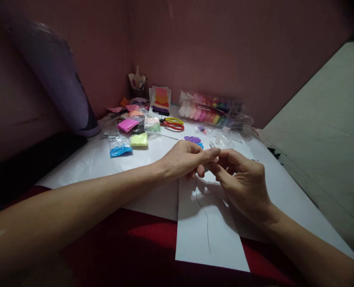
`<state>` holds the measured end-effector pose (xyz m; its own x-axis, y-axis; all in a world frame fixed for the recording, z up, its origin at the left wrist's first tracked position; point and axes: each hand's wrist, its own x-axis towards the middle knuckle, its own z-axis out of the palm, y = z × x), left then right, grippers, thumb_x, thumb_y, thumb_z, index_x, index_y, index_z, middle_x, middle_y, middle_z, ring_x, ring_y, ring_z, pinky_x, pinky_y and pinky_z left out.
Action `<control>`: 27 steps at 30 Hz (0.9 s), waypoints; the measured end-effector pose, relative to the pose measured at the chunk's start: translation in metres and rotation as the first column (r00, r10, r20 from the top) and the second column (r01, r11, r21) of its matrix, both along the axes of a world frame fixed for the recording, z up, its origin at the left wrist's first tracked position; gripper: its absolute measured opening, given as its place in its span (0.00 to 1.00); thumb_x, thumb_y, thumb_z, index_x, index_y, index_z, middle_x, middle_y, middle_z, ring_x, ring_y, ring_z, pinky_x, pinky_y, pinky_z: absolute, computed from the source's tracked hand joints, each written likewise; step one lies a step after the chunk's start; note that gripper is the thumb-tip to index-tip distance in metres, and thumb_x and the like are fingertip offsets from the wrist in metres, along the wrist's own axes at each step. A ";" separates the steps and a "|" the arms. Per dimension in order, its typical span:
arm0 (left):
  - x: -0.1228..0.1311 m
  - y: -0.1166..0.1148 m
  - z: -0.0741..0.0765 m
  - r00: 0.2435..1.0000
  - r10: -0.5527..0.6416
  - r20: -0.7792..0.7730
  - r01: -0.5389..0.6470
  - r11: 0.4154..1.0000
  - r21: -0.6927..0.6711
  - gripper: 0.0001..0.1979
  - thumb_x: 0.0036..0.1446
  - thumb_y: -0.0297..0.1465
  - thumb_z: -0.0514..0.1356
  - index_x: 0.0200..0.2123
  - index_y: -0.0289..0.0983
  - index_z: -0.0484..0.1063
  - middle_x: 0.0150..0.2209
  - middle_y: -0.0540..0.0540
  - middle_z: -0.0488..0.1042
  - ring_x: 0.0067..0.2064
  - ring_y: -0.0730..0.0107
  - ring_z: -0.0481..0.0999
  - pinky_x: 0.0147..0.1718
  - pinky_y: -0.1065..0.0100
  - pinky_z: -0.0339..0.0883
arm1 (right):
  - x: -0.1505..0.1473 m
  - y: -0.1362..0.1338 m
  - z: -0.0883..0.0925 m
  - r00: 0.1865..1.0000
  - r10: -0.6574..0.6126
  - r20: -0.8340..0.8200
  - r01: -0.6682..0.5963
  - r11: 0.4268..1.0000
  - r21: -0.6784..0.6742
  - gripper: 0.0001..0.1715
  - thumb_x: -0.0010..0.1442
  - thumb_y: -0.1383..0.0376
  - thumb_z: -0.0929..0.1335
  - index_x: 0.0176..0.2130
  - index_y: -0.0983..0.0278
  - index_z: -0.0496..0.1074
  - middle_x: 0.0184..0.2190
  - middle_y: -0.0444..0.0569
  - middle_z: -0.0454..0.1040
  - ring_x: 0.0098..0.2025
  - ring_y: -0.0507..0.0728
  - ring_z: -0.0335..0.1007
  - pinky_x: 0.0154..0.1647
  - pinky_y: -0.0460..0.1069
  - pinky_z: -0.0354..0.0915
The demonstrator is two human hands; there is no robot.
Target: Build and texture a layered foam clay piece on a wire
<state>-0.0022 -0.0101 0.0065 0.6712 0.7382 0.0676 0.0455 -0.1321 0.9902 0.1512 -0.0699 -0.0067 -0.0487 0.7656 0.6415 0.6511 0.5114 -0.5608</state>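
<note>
My left hand (191,159) and my right hand (242,175) meet over the table, thumbs and fingers pinched together. A small shiny, clear or silvery piece (212,144) pokes up between the fingertips; its kind is not plain, and the rest is covered by the fingers. From beneath my left hand a thin dark strand (207,223), wire or thread, runs down over a white paper sheet (188,239). Just behind the hands lies a bumpy purple clay shape (192,139) with a bit of blue clay (200,146) beside it.
Scissors with red and yellow handles (173,122) lie behind. Left of them are clay packets in pink (128,125), yellow (139,139) and blue (121,150). A large bag of coloured clay (206,109), a painted card (161,99) and a tool cup (137,83) stand by the wall.
</note>
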 end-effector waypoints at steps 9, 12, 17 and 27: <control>0.001 0.001 -0.001 0.993 -0.054 0.101 0.056 0.998 -0.015 0.24 0.52 0.50 0.62 0.24 0.32 0.68 0.19 0.51 0.68 0.18 0.80 0.65 0.18 0.75 0.58 | -0.001 -0.001 0.000 0.997 0.060 -0.052 -0.062 0.998 -0.021 0.06 0.58 0.68 0.71 0.39 0.60 0.73 0.24 0.39 0.77 0.24 0.50 0.72 0.25 0.46 0.66; 0.000 0.002 -0.003 0.991 -0.048 0.122 0.053 0.998 -0.033 0.24 0.52 0.50 0.62 0.25 0.32 0.68 0.19 0.51 0.68 0.18 0.80 0.65 0.18 0.75 0.58 | -0.001 -0.001 0.000 0.994 0.081 -0.072 -0.083 0.996 -0.035 0.12 0.59 0.69 0.71 0.44 0.60 0.72 0.24 0.39 0.77 0.25 0.51 0.74 0.26 0.46 0.67; 0.000 0.002 -0.004 0.992 -0.060 0.114 0.065 0.997 -0.042 0.26 0.53 0.52 0.60 0.32 0.31 0.73 0.20 0.50 0.69 0.18 0.79 0.65 0.18 0.75 0.58 | 0.001 -0.001 0.000 0.993 0.075 -0.089 -0.082 0.993 -0.084 0.04 0.63 0.63 0.68 0.37 0.61 0.74 0.26 0.43 0.76 0.26 0.52 0.72 0.28 0.49 0.68; 0.000 -0.001 0.000 0.999 -0.019 0.037 0.020 0.999 -0.026 0.23 0.49 0.49 0.65 0.25 0.32 0.68 0.19 0.51 0.69 0.18 0.81 0.64 0.17 0.76 0.58 | 0.003 -0.001 -0.001 1.000 -0.023 -0.011 0.023 1.000 0.006 0.01 0.59 0.65 0.71 0.34 0.60 0.74 0.24 0.41 0.75 0.23 0.50 0.67 0.24 0.47 0.63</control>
<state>-0.0018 -0.0112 0.0069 0.6827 0.7270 0.0731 0.0064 -0.1060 0.9943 0.1537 -0.0704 -0.0079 -0.0241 0.7625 0.6465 0.6564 0.4999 -0.5651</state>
